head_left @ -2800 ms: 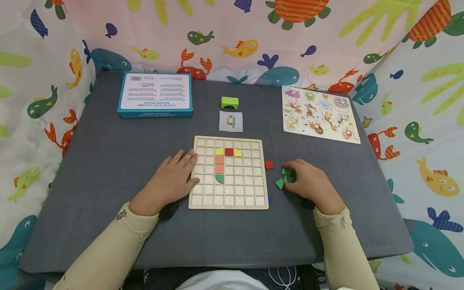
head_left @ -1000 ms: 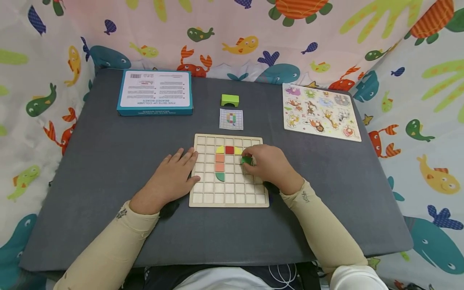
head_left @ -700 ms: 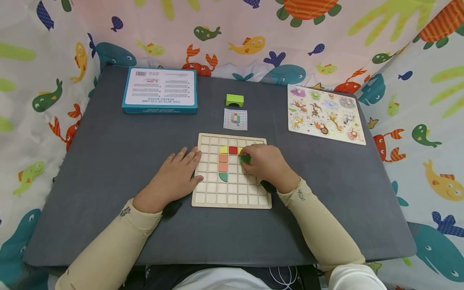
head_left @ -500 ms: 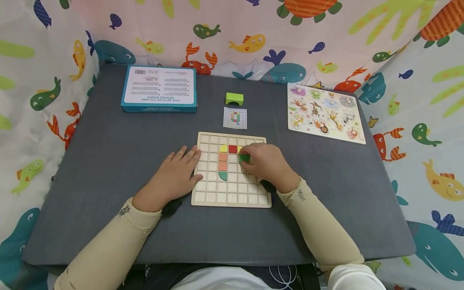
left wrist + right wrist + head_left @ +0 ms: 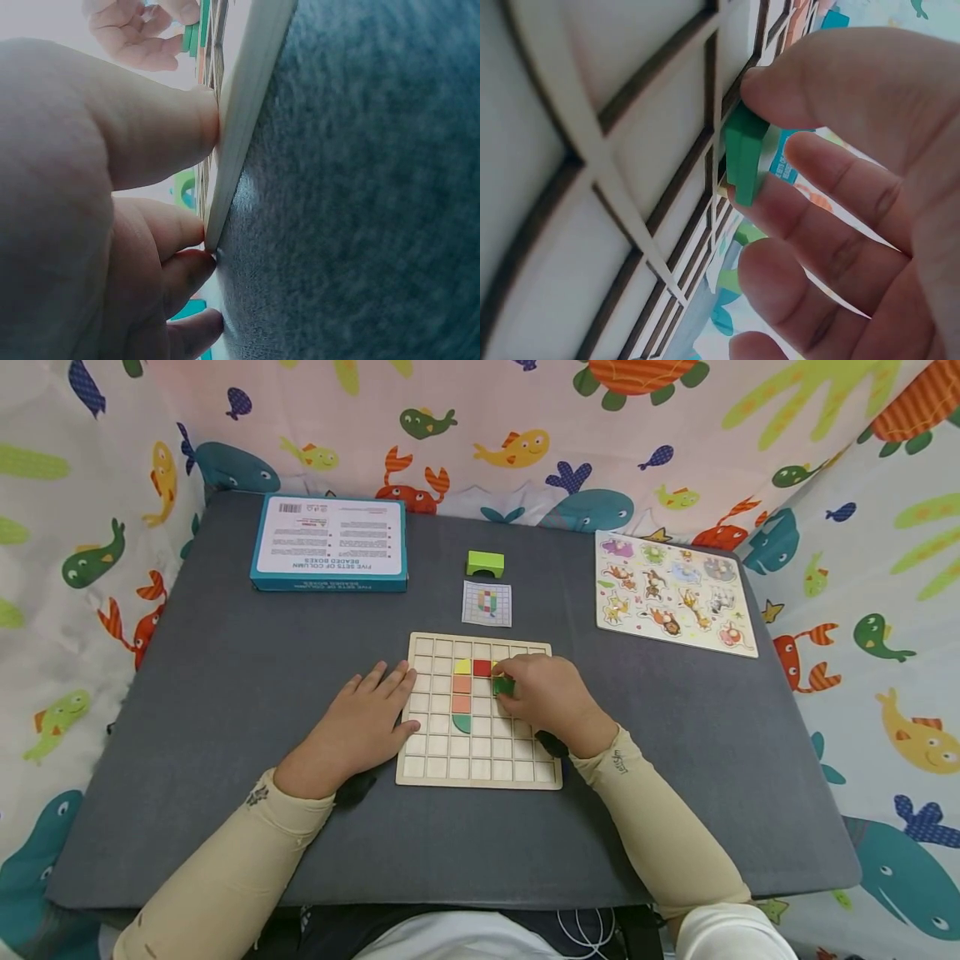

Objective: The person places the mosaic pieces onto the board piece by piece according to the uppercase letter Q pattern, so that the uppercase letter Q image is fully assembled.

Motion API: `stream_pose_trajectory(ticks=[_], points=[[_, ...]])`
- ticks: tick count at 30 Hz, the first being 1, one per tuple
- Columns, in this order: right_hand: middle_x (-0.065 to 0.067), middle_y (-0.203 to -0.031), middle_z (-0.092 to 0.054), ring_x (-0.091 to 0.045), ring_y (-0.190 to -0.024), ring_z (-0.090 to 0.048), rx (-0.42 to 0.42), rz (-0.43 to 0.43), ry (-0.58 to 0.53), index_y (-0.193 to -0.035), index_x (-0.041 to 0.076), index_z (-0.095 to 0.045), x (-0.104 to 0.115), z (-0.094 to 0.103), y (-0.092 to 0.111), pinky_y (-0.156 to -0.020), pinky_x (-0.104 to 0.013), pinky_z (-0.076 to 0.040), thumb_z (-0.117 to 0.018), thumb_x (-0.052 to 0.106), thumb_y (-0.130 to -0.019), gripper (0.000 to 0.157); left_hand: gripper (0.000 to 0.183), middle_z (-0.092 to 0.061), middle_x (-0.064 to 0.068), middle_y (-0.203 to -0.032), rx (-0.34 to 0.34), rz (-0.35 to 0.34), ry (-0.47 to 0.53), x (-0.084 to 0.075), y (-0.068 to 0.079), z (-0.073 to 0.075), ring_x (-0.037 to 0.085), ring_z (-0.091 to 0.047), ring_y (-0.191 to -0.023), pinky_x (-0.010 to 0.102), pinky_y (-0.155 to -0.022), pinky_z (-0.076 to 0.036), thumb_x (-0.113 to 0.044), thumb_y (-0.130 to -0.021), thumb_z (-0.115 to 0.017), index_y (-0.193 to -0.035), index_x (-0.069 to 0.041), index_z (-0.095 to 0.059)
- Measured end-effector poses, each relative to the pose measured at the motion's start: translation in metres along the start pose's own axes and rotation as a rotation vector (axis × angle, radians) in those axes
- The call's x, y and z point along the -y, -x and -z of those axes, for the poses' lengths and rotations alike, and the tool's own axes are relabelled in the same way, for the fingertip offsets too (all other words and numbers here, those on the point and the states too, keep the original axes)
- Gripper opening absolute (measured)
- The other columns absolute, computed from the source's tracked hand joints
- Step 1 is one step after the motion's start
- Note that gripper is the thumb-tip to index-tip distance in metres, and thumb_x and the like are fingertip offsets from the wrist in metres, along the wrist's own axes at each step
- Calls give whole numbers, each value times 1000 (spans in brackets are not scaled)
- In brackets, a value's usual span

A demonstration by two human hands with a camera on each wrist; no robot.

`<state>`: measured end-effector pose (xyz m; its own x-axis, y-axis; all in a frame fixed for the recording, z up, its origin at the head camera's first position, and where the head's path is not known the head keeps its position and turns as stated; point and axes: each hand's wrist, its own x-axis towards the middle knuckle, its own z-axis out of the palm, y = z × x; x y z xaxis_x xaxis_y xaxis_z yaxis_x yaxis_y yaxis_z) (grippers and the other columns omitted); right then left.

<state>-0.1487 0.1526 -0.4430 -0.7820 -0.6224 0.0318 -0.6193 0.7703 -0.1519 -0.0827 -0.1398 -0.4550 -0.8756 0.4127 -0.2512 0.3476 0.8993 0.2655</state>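
A wooden grid board lies in the middle of the table. My left hand rests at its left edge, fingers stretched out, thumb and fingertips against the rim in the left wrist view. My right hand pinches green tiles, at least two stacked, between thumb and fingers. They sit right at a cell on the board's right half, just below a yellow tile that the fingers mostly cover. Set in the board are a yellow tile, a red tile, two orange tiles and a green quarter-round tile.
Behind the board lie a printed pattern card and a bright green arch block. A blue-edged box stands at the back left, and an animal picture board lies at the back right. A patterned curtain encloses the table.
My right hand has picked up green tiles from beside the board and carried them left onto the grid; over the last second it shifts only slightly. My left hand stays at the board's edge.
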Motion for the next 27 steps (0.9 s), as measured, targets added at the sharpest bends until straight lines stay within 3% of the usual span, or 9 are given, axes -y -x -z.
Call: stream_pose_trajectory(ticks=[27], points=[[-3,-103,-79,-18,-88,-72,18,0,-15,-122,12,-79,4,4,1,-71,-41,-60,-87,24,-90,35,79,-21,17,-175,-4,-7,-7,1,0,-1,43,-17,-160,63,-126,-19,-42,-110,-60,-169,-2,-27]])
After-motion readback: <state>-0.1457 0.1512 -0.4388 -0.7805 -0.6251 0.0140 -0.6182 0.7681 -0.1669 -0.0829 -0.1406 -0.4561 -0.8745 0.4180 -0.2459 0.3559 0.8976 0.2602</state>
